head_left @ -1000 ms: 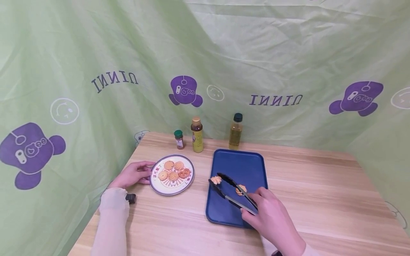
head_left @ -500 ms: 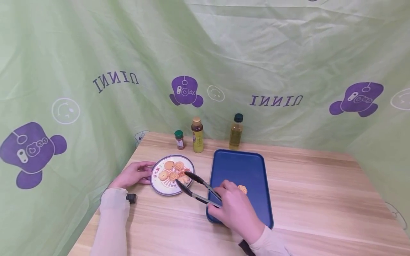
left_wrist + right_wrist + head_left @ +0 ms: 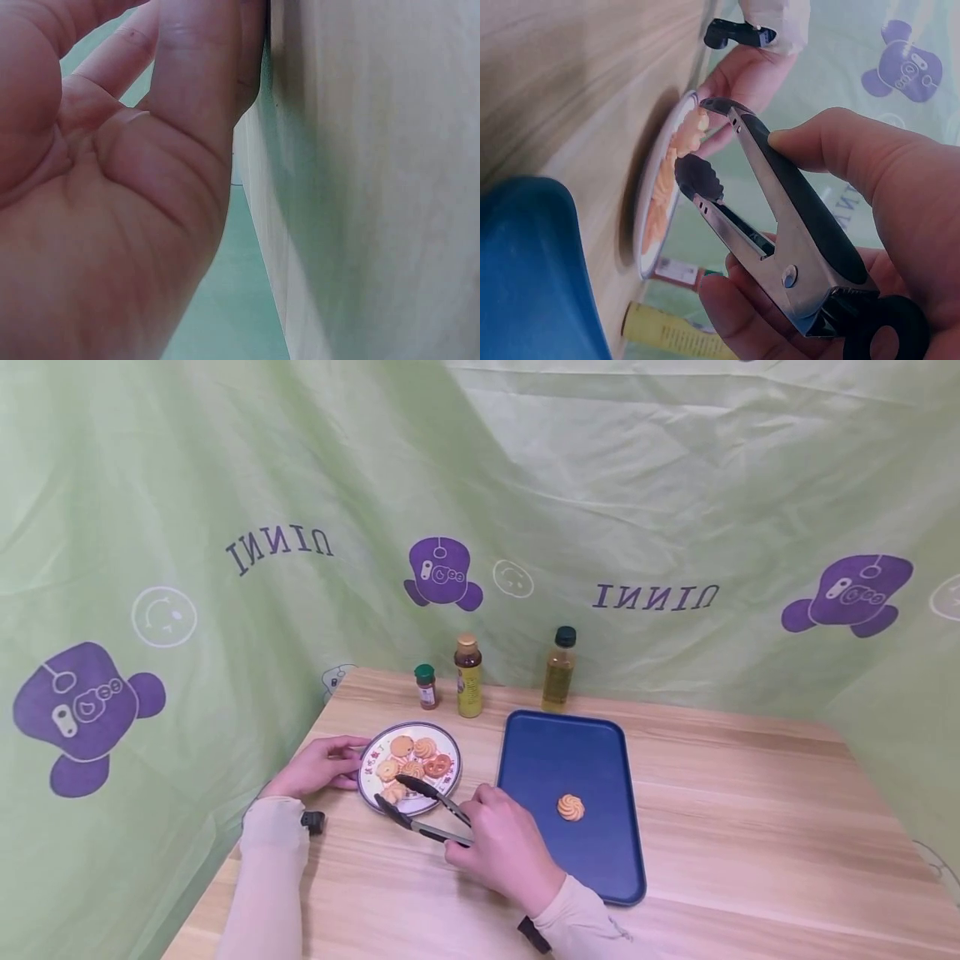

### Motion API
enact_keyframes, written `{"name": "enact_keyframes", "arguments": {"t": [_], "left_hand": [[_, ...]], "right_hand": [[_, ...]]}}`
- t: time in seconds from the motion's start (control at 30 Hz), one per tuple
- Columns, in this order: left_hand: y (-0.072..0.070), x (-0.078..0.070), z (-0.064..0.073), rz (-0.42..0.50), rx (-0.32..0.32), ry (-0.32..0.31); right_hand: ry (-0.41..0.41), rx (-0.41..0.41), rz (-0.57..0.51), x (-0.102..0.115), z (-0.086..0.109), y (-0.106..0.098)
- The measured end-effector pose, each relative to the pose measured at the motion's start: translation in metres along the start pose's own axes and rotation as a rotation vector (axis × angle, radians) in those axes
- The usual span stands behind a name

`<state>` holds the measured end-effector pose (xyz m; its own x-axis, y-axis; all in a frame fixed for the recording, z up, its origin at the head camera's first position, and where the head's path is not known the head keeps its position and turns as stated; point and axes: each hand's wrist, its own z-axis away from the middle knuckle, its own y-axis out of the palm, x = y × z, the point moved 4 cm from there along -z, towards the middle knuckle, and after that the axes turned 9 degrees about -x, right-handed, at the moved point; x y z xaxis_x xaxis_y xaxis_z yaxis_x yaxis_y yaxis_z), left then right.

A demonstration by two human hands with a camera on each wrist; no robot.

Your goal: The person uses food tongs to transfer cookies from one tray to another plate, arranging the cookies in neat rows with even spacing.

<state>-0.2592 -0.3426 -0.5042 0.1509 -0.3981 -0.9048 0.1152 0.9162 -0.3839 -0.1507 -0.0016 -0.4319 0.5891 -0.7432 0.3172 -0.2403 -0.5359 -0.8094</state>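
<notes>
My left hand (image 3: 318, 766) holds the left rim of a round white plate (image 3: 417, 730) with a dark-edged border, thumb and fingers at its edge. On the plate lie several cookies, among them a swirl cookie (image 3: 424, 747) and a pretzel-shaped one (image 3: 438, 766). My right hand (image 3: 504, 842) grips metal tongs (image 3: 810, 240) with black tips and black handle pads. The tongs' arms stand apart over the plate's near part, with a pale cookie (image 3: 393, 792) between the tips in the head view. A single swirl cookie (image 3: 571, 807) rests on the blue tray (image 3: 566, 747).
Behind the plate stand a small green-capped spice jar (image 3: 426, 687) and a yellow-labelled bottle (image 3: 468, 681). A dark-capped bottle of yellow liquid (image 3: 558, 675) stands behind the tray. A green printed curtain (image 3: 660, 510) hangs along the wooden table's (image 3: 750, 827) back and sides.
My right hand has moved left with the tongs, from the tray to the plate. The pale cookie beside the tray's left edge is now on the plate. My left hand stays at the rim.
</notes>
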Motion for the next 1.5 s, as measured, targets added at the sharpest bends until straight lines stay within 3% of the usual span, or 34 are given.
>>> {"name": "enact_keyframes", "arguments": {"t": [0.43, 0.8, 1.1, 1.5], "left_hand": [[0.002, 0.004, -0.003, 0.001, -0.001, -0.007], [0.003, 0.004, 0.001, 0.002, 0.001, -0.017], [0.004, 0.000, -0.001, -0.008, 0.004, -0.011], [0.002, -0.005, 0.003, -0.037, 0.008, -0.010]], "right_hand": [[-0.017, -0.013, 0.034, 0.001, 0.000, 0.009], [0.034, 0.031, -0.017, 0.000, 0.002, 0.007], [0.119, 0.001, -0.079, -0.014, 0.015, -0.021], [0.277, -0.142, -0.019, -0.068, 0.057, -0.067]]}}
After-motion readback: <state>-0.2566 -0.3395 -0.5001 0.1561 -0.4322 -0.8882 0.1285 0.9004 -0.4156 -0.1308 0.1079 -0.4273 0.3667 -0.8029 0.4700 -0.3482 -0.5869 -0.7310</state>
